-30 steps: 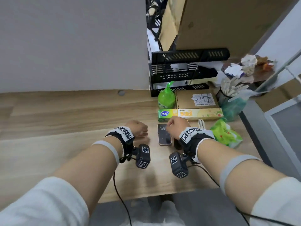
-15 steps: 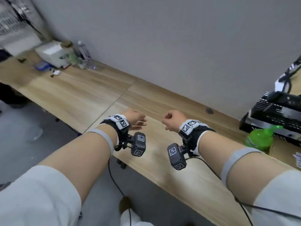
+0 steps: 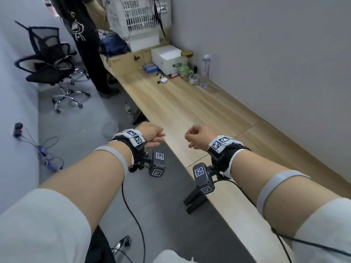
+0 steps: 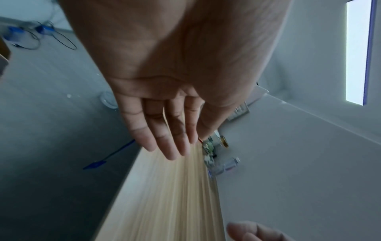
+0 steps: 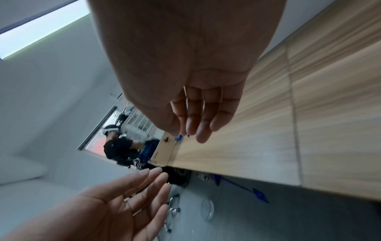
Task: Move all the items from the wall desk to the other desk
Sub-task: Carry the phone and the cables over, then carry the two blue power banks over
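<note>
Both hands, left [image 3: 152, 134] and right [image 3: 197, 136], empty with fingers loosely relaxed, raised over the near edge of the wall desk [image 3: 190, 111], probably freed for the box [image 3: 167, 58], jar [image 3: 187, 55] and bottle [image 3: 206, 70] at its far end.

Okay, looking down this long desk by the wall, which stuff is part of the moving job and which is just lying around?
For the job:
white box
gold-lidded jar
clear bottle
blue pack
white earbud case

Just lying about:
office chair
white basket
floor cables
</note>
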